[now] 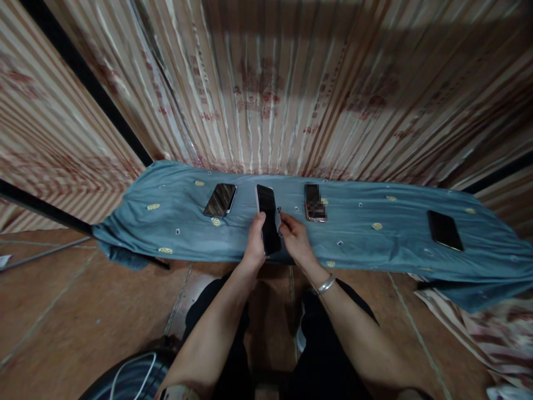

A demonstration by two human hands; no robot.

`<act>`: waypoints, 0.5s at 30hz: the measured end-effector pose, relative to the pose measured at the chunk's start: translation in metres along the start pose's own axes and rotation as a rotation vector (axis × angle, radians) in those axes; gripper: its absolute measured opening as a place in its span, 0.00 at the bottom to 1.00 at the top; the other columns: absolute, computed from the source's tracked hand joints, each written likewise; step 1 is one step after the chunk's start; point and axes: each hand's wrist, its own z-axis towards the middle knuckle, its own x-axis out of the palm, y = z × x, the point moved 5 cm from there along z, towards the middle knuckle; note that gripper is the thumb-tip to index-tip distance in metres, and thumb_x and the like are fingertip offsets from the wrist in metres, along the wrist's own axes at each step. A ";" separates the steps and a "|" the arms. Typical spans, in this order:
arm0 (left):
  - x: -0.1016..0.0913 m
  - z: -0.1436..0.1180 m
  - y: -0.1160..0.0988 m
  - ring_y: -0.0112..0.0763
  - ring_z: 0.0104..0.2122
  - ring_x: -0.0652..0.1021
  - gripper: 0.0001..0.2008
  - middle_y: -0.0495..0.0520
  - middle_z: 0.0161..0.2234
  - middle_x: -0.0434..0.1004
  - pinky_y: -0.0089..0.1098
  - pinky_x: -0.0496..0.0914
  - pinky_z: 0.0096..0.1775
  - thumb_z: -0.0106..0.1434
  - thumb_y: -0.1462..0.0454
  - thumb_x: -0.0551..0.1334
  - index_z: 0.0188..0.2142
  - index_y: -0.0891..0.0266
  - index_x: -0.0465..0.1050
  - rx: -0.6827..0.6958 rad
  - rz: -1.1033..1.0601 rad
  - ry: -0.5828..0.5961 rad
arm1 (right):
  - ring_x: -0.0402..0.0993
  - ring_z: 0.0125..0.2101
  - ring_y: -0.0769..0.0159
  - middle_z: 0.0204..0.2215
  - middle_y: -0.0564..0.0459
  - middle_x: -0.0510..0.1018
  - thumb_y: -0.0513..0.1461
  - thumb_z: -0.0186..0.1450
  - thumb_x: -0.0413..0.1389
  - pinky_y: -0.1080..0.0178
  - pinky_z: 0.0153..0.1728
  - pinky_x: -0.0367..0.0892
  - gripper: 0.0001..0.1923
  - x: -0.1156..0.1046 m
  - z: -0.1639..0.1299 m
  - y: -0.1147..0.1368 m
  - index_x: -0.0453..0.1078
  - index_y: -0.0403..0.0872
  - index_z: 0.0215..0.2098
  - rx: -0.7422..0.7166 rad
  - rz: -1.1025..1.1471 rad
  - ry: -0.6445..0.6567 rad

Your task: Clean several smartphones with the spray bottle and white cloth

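While I sit at the near edge of the blue cloth [375, 244], my two hands meet over its middle, and the holdings read as follows.

Item: black phone [268, 219], dark screen up, long axis running from near edge to far edge. My left hand [255, 244] is curled around its left side, thumb on the glass, fingers closed on the body. My right hand [293, 236] touches its right edge with fingertips drawn together in a pinch; whether they hold a small thing there I cannot tell.

Item: phone with reflective screen [220, 200], lying flat, left of the held one, toward the far edge.

Item: rose-rimmed phone [314, 203], flat, just right of my hands.

Item: dark phone [445, 230], flat, well apart toward the right end.

Item: silver bracelet [325, 284], on my right wrist.

Step in hand, as I judge it: working at the side of the held phone. The next move calls for a steady left grip and fine fingertip work on that edge.
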 end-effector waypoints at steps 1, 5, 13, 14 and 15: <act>0.001 -0.001 0.000 0.44 0.52 0.79 0.21 0.58 0.40 0.84 0.37 0.70 0.56 0.61 0.52 0.62 0.44 0.68 0.78 -0.011 -0.033 -0.013 | 0.78 0.43 0.57 0.43 0.49 0.83 0.41 0.62 0.52 0.52 0.51 0.71 0.18 0.001 -0.001 -0.002 0.77 0.47 0.46 0.005 -0.013 -0.001; 0.004 -0.004 0.001 0.43 0.50 0.80 0.18 0.59 0.35 0.84 0.37 0.70 0.56 0.65 0.55 0.58 0.36 0.68 0.78 -0.074 -0.156 -0.077 | 0.79 0.44 0.56 0.42 0.51 0.84 0.41 0.62 0.52 0.52 0.50 0.72 0.18 0.002 -0.003 -0.007 0.78 0.49 0.47 0.000 -0.064 -0.022; 0.008 -0.005 -0.006 0.42 0.49 0.81 0.17 0.58 0.33 0.84 0.38 0.71 0.56 0.68 0.57 0.54 0.35 0.66 0.77 -0.132 -0.317 -0.125 | 0.79 0.47 0.56 0.44 0.51 0.84 0.37 0.62 0.50 0.52 0.55 0.69 0.20 -0.001 -0.005 -0.005 0.79 0.49 0.48 -0.025 -0.135 -0.007; 0.008 -0.005 -0.007 0.42 0.49 0.81 0.18 0.58 0.33 0.84 0.38 0.71 0.56 0.68 0.57 0.53 0.34 0.66 0.77 -0.136 -0.319 -0.124 | 0.79 0.47 0.56 0.43 0.51 0.84 0.37 0.63 0.50 0.52 0.55 0.70 0.20 0.000 -0.006 -0.004 0.79 0.49 0.48 -0.030 -0.144 0.003; 0.008 -0.005 -0.008 0.41 0.48 0.81 0.18 0.58 0.32 0.84 0.38 0.72 0.55 0.69 0.58 0.53 0.34 0.65 0.77 -0.138 -0.318 -0.125 | 0.80 0.46 0.56 0.42 0.50 0.85 0.36 0.63 0.50 0.52 0.54 0.70 0.20 0.000 -0.006 -0.002 0.79 0.49 0.48 -0.036 -0.155 0.012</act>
